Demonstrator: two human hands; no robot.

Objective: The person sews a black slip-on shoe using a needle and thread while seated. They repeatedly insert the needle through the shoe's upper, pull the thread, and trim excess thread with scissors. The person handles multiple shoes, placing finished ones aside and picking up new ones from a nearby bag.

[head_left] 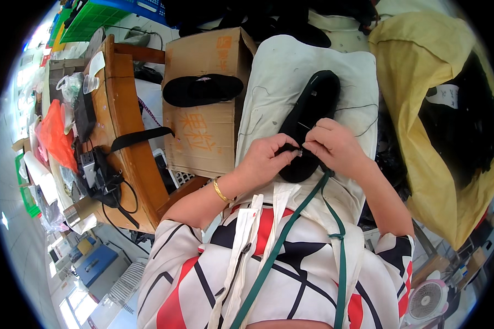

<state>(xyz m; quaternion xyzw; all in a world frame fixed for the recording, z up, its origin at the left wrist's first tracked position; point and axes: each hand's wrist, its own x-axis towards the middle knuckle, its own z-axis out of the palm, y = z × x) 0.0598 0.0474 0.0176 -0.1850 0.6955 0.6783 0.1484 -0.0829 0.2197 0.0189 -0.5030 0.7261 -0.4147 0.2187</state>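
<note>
A black cloth shoe (319, 98) lies lengthwise on a white cloth pad over my lap. My left hand (270, 157) is closed, thumb and forefinger pinching the shoe's black edge near its close end. Just across from it, my right hand (335, 143) is closed over the shoe, fingertips pressed together. A thin, pale sliver like a needle (304, 125) juts from those fingers. Dark thread (362, 107) curves over the pad to the right. A green strap (291, 230) runs from the shoe down my front. My fingers hide part of the shoe's opening.
Left of the pad, another black shoe (203, 90) rests on a cardboard box (200, 129). Beyond it is a wooden table (127, 109) with cables and bags. A yellow sack (417, 44) of black items stands at right, near a pink fan (427, 300).
</note>
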